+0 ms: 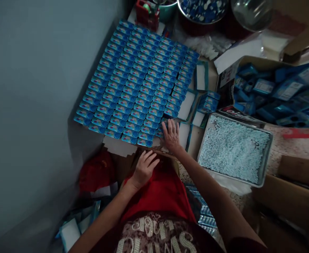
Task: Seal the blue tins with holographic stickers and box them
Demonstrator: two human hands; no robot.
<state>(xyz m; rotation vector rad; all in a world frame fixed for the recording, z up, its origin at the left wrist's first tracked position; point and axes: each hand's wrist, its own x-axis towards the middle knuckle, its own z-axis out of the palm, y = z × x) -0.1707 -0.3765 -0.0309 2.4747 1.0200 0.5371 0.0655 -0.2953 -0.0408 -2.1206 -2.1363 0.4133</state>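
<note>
- On the table, left of centre and beside the grey wall, blue packs lie in close slanting rows, from the far edge to the near one.
- At the near right corner of these rows, the right hand rests palm down on the packs, fingers stretched out and slightly apart; what is under the palm is hidden.
- Nearer and further left, the left hand hangs just short of the rows, above the red cloth on the person's lap, fingers loosely extended and holding nothing visible.
- Just right of the rows, several blue-edged pieces with white faces lie flat.
- Further right, a metal tray holds many tiny pale-blue pieces.
- Beyond the tray, a cardboard box is heaped with blue packages.
- At the far side, a metal-rimmed bowl contains blue and white bits.
</note>
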